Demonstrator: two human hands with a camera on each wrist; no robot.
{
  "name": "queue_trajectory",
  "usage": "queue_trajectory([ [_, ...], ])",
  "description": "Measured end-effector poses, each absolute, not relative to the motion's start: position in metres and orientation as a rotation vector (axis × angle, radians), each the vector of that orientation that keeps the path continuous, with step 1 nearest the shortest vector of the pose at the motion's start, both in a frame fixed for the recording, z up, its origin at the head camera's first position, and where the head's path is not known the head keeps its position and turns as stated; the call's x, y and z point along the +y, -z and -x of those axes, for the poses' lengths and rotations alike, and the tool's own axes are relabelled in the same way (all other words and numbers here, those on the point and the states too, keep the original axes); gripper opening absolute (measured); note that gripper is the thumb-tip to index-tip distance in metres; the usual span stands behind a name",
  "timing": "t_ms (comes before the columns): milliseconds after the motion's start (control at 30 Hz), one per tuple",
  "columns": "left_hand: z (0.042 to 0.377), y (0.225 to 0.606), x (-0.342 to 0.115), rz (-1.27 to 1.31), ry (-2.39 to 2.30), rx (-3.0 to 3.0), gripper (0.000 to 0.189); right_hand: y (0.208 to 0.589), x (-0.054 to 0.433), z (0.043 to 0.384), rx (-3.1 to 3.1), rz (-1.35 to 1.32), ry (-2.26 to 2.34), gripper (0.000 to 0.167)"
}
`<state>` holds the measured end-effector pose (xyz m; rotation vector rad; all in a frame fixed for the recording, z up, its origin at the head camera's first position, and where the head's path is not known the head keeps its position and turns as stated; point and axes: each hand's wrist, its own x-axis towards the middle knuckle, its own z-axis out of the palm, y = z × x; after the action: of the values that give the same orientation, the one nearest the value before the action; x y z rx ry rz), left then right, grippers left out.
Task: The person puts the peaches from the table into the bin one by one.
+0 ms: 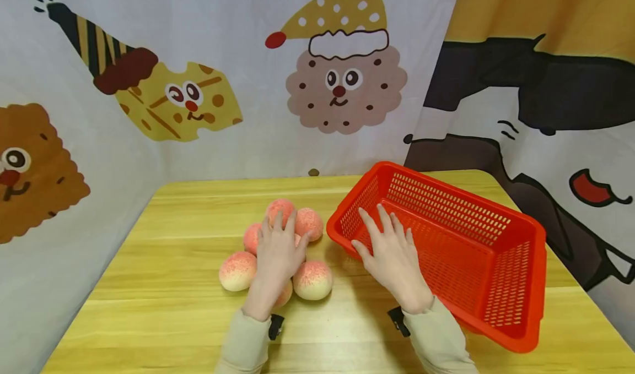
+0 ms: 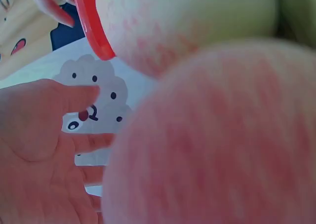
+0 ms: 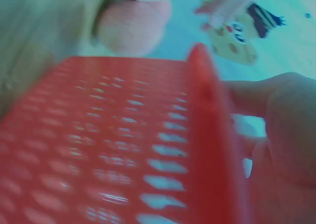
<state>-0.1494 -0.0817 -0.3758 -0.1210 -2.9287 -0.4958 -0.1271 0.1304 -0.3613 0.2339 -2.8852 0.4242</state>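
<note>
Several pink-and-cream peaches [image 1: 313,281] lie grouped on the table. My left hand [image 1: 278,247] hovers over the middle of the group, fingers spread, hiding part of it. In the left wrist view a large peach [image 2: 212,145] blocks the fingertips of the left hand [image 2: 44,150], so contact cannot be told. To the right stands a red plastic basket [image 1: 451,266] with perforated walls and nothing inside. My right hand [image 1: 394,255] is above its near-left rim, fingers spread and gripping nothing. The right wrist view has the basket wall [image 3: 108,145] in front of the fingers.
The light wood table [image 1: 149,286] carries the peaches and basket. Behind it hangs a white cloth [image 1: 258,153] printed with cartoon biscuits and cheese. Dark wrist straps [image 1: 276,326] are on both arms. The basket sits at an angle along the table's right side.
</note>
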Motion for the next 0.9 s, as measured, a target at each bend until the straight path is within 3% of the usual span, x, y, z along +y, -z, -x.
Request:
queue_trajectory([
  [167,0.140,0.376,-0.100,0.130,0.406,-2.878,0.047,0.338,0.157,0.109,-2.792,-0.372,-0.416,0.060],
  [367,0.131,0.374,-0.136,0.002,0.382,-2.988,0.053,0.312,0.203,0.086,-2.885,-0.409,-0.455,0.064],
  [700,0.126,0.377,-0.178,-0.099,0.555,-3.191,0.062,0.320,0.294,0.088,-3.021,-0.170,-0.379,0.070],
  [900,0.125,0.382,-0.181,-0.086,0.709,-3.241,0.068,0.320,0.342,0.104,-3.178,0.139,-0.388,0.085],
])
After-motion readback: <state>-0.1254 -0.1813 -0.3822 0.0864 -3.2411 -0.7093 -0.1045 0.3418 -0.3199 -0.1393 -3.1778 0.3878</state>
